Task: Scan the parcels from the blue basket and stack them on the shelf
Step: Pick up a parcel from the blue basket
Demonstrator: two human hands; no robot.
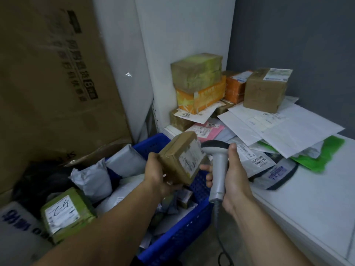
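Observation:
My left hand [156, 174] holds a small brown taped parcel [176, 160] above the blue basket [184, 233], its white label turned to the right. My right hand [233, 181] grips the handle of a grey barcode scanner [218, 167], whose dark head sits right next to the parcel's label. The basket holds several grey mailer bags [92, 181] and small boxes. On the white shelf [307, 204] to the right lie stacked boxes and flat mailers.
A large cardboard box [48, 73] stands at the left. A green-taped box [67, 214] lies at the basket's left. On the shelf, an olive box [196, 72] tops an orange one [201, 98]; a brown box [265, 91] sits on white envelopes [278, 127]. The scanner's cable [221, 237] hangs down.

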